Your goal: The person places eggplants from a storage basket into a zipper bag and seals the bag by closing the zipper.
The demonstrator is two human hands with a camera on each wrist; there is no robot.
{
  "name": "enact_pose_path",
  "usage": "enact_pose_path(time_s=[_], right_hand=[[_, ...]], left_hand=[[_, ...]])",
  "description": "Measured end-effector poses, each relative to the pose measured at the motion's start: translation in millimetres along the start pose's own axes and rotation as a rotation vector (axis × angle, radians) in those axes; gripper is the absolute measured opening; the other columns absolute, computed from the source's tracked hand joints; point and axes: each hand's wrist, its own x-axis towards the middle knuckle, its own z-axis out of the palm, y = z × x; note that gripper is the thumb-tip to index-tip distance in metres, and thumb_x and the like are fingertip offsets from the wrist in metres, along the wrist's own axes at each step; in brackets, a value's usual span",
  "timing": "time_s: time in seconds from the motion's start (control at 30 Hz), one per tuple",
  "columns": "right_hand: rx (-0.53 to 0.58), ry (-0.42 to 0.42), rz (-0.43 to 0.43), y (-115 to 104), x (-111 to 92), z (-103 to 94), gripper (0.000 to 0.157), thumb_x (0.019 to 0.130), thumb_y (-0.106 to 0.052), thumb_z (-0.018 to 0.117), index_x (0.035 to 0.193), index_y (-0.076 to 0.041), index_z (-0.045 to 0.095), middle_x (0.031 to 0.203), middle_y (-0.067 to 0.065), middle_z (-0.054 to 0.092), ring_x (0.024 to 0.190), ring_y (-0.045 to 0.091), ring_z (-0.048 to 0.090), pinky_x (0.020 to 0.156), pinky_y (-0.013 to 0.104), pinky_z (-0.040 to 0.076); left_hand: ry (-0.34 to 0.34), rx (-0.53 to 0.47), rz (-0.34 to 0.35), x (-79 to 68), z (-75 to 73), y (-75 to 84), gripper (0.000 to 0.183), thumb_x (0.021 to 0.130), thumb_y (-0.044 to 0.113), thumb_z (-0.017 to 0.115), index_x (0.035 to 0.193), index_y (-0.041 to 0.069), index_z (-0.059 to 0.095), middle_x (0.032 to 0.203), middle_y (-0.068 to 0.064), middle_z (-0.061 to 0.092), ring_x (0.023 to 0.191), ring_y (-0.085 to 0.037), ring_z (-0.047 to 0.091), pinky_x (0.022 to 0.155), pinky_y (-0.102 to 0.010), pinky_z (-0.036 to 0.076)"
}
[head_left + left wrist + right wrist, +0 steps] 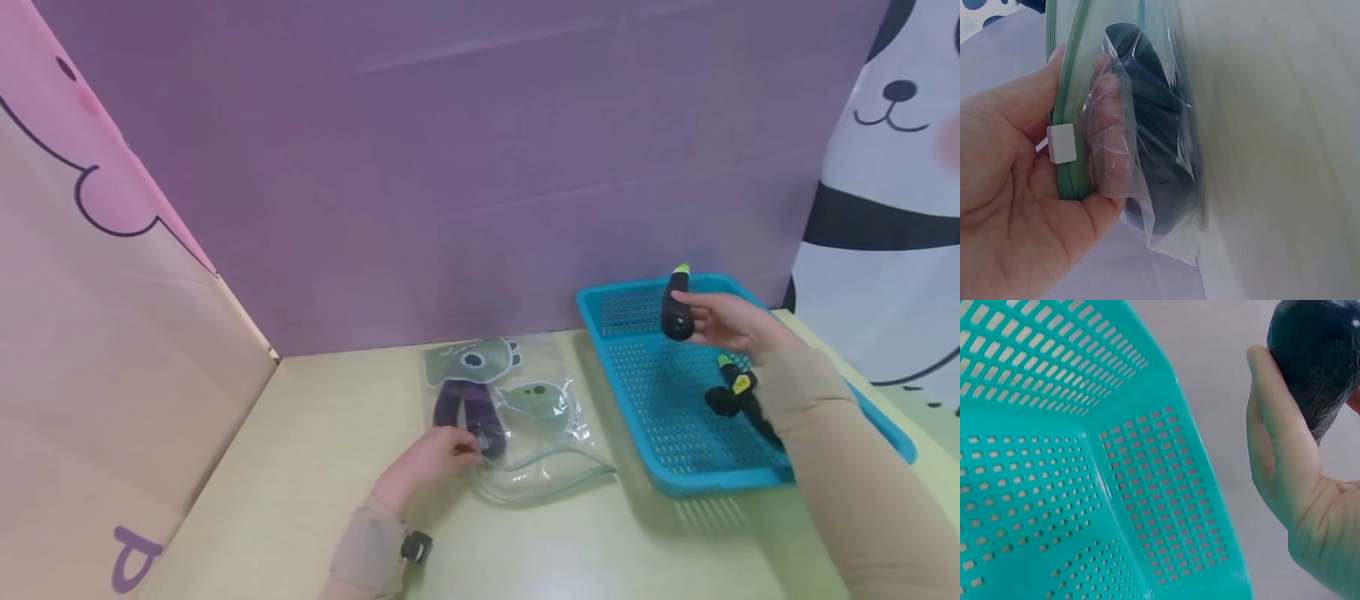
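A clear zip bag [525, 454] with green cartoon prints lies on the table, its mouth gaping toward me. My left hand [433, 457] grips the near left corner of its mouth. In the left wrist view, the fingers show through the plastic beside a green zip strip with a white slider [1062, 143]. Inside the bag lie dark purple eggplants [487, 417]. Above the blue basket [611, 367], my right hand [723, 321] holds another dark eggplant [677, 312] with a bright green tip, its round end tilted downward. The right wrist view shows its glossy skin [1316, 356].
Several dark eggplants [723, 402] lie in the basket's right part, one with a yellow label [742, 383], partly hidden by my right forearm. A purple curtain [450, 183] stands behind the table [300, 483], with printed cloth panels at both sides.
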Motion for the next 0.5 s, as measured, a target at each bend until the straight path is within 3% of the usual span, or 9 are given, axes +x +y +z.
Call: enact_pose_path(time_s=[0.23,0.5], right_hand=[[-0.037,-0.029,-0.039,-5.1,-2.9,12.0,0.081,0.099,-0.026,0.047,0.148,-0.004,-0.013,0.091,-0.009,0.065,0.087,0.005,0.065,0.083,0.026,0.055],[-0.273,-0.035,-0.082,-5.3,-4.2,31.2,0.077,0.100,-0.032,0.042,0.148,0.004,-0.007,0.093,-0.018,0.059,0.087,-0.002,0.062,0.080,0.024,0.054]], left_hand=[[0.001,0.005,0.013,1.1,-1.4,1.4,0.008,0.088,0.011,0.063,0.090,0.006,0.068,0.086,-0.004,0.069,0.079,-0.015,0.062,0.076,-0.029,0.053],[-0.005,0.009,0.013,-0.4,-3.6,4.2,0.008,0.088,0.010,0.063,0.091,0.004,0.068,0.086,-0.005,0.069,0.077,-0.015,0.062,0.074,-0.027,0.052]])
